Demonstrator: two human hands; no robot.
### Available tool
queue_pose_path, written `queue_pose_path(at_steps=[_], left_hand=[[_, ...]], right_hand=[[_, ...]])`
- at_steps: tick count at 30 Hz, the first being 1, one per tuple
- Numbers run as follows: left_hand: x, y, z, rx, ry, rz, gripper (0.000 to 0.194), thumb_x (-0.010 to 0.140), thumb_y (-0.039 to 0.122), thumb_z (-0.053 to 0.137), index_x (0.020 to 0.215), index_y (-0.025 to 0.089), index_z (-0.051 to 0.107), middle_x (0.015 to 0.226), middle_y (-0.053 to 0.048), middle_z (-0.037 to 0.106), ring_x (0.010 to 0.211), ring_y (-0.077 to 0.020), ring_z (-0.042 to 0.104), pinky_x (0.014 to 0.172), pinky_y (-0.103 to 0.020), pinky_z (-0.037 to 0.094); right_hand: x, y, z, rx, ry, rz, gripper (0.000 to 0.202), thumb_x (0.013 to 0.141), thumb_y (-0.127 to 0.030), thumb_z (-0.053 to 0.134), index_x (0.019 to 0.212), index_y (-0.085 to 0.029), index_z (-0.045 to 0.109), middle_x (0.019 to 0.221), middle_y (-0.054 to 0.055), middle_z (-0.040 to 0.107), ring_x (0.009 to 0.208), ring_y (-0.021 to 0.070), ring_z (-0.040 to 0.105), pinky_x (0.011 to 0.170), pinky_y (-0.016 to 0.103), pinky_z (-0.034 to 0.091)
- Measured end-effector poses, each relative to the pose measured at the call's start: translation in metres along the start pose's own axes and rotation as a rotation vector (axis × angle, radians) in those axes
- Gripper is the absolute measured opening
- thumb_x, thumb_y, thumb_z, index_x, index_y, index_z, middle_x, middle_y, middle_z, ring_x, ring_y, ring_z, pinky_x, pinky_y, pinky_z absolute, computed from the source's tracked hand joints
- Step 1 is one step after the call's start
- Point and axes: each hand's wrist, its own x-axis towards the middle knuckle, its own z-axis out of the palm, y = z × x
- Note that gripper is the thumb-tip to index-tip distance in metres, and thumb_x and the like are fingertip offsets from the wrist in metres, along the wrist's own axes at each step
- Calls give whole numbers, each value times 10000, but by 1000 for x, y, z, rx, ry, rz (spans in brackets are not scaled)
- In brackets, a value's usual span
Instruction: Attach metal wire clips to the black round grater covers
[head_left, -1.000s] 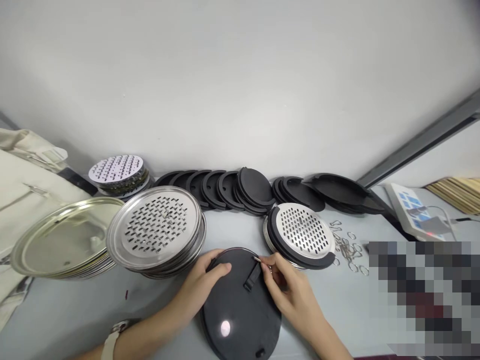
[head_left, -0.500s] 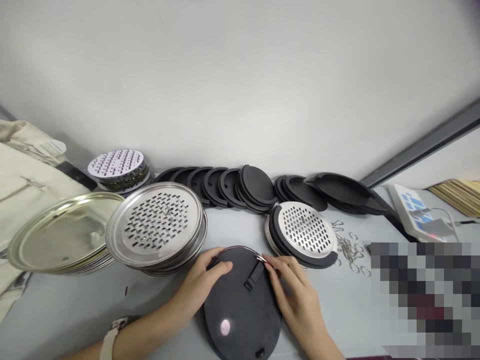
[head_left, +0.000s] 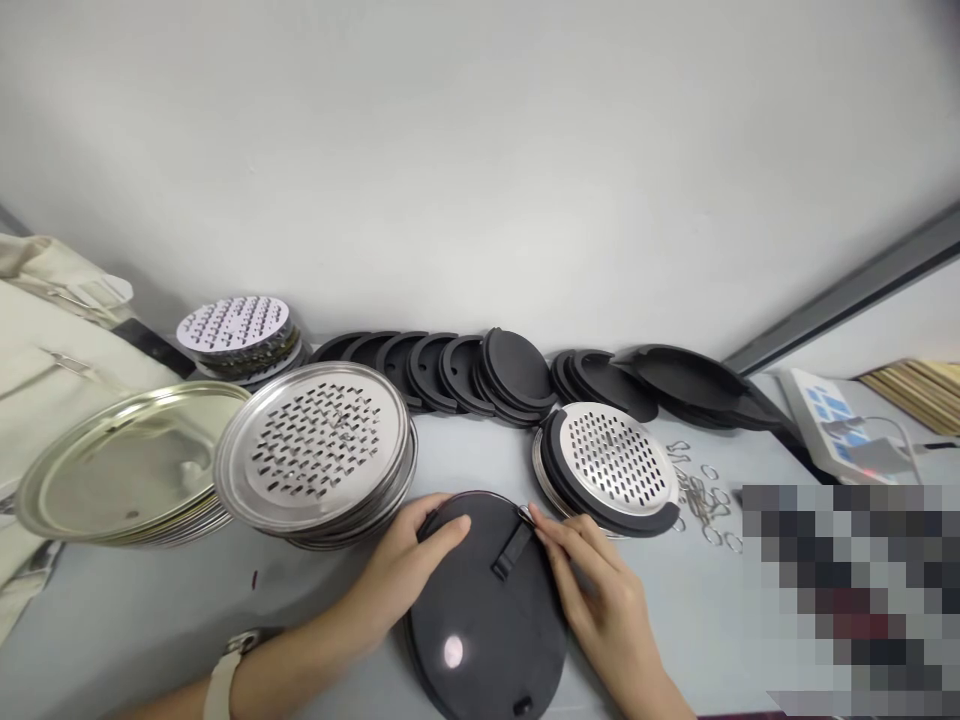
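Observation:
A round black disc (head_left: 480,640) with a thin rim lies in front of me. On its upper right is a short black strap (head_left: 513,548), with a small metal piece (head_left: 526,513) at its outer end by the rim. My left hand (head_left: 416,555) grips the disc's upper left edge, thumb flat on the top face and fingers beneath. At the rim, the thumb and fingers of my right hand (head_left: 592,585) pinch the metal piece, partly hiding it. A small black nub (head_left: 523,706) shows near the disc's lower edge.
Stacked metal grater plates (head_left: 315,500) and shiny round lids (head_left: 112,470) stand left. Black discs (head_left: 517,365) line the wall. A grater in a black rim (head_left: 615,460) is stacked right, beside loose metal rings and clips (head_left: 705,500). A pixelated patch covers the lower right.
My right fingertips have shifted slightly at the rim, and the metal piece now shows closer to the strap's end. My left hand keeps its grip on the disc.

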Motion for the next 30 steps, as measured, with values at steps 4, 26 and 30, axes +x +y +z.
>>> queue_pose_path(at_steps=[4, 26, 30], left_hand=[[1, -1, 1, -2, -11, 65, 498, 687, 501, 757, 1057, 174, 693, 1171, -100, 685, 1146, -316, 590, 1023, -391, 417], [2, -5, 1, 44, -21, 90, 532, 738, 519, 704, 1105, 136, 655, 1217, -129, 650, 1165, -303, 569, 1019, -389, 405], [2, -5, 1, 26, -27, 86, 530, 737, 539, 701, 1094, 149, 660, 1210, -118, 656, 1157, -305, 573, 1012, -389, 409]], right_hand=[[1, 0, -1, -4, -1, -13, 364, 942, -77, 472, 1260, -205, 593, 914, 66, 590, 812, 151, 610, 728, 245, 524], [0, -4, -2, -16, -32, -27, 301, 944, -72, 466, 1188, -204, 584, 935, 71, 592, 854, 163, 621, 756, 247, 524], [1, -5, -4, -20, -67, -43, 312, 950, -73, 459, 1212, -205, 566, 898, 60, 567, 817, 154, 608, 739, 241, 522]])
